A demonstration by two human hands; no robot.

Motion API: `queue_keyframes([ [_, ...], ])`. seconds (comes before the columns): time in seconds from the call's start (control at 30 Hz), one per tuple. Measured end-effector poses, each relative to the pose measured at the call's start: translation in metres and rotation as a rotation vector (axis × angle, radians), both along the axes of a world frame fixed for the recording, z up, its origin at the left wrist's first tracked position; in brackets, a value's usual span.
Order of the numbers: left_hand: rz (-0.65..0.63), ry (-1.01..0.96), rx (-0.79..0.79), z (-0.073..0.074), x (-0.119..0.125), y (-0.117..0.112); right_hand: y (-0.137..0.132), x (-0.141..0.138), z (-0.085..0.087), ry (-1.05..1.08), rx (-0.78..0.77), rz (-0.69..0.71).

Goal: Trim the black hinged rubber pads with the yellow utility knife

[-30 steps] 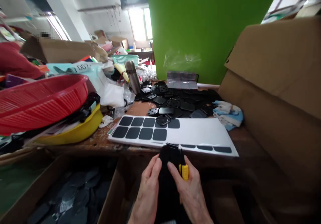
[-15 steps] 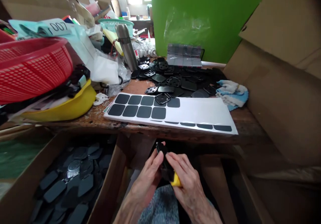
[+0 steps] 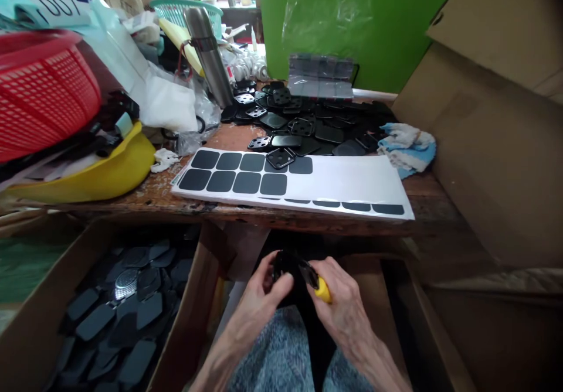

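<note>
My left hand (image 3: 261,299) is closed around a black plate (image 3: 285,262) held low over my lap, in front of the table edge. The plate's outline blurs into the dark cloth behind it. In my right hand (image 3: 342,301) is a yellow-handled tool (image 3: 323,290) whose dark front part points toward the plate. Its exact kind is hard to make out, and I cannot tell whether it touches the plate. Beyond both hands, a white sheet of dark grey rounded-square stickers (image 3: 352,178) lies on the table.
Black plates (image 3: 329,133) are heaped behind the sheet. A cardboard box of dark plates (image 3: 136,362) stands at lower left. A steel flask (image 3: 210,58), a red basket (image 3: 48,87) and a yellow bowl (image 3: 105,172) crowd the left. A blue-and-white cloth (image 3: 407,149) lies at right.
My right hand has drawn away to the right with the yellow-handled tool, widening the gap between my hands. The left hand keeps the plate, now turned differently. The view has tilted down a little.
</note>
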State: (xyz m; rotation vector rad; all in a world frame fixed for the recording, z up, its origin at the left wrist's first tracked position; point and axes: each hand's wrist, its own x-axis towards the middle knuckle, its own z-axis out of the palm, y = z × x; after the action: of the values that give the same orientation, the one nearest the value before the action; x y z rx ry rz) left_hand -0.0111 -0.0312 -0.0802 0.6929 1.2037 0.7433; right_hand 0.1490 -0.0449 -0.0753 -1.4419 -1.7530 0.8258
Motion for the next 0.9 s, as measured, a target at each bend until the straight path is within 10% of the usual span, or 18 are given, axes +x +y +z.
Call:
queue_keyframes([
  [0.13,-0.08,0.119,0.165,0.006,-0.006,0.003,-0.001,0.006,0.006,0.151,-0.296,-0.069],
  [0.43,-0.04,-0.417,-0.094,-0.012,-0.018,-0.003,0.002,0.027,-0.011,1.048,-0.691,-0.35],
  [0.9,0.04,-0.457,-0.128,-0.017,-0.022,-0.004,0.0,0.028,-0.019,0.899,-0.607,-0.259],
])
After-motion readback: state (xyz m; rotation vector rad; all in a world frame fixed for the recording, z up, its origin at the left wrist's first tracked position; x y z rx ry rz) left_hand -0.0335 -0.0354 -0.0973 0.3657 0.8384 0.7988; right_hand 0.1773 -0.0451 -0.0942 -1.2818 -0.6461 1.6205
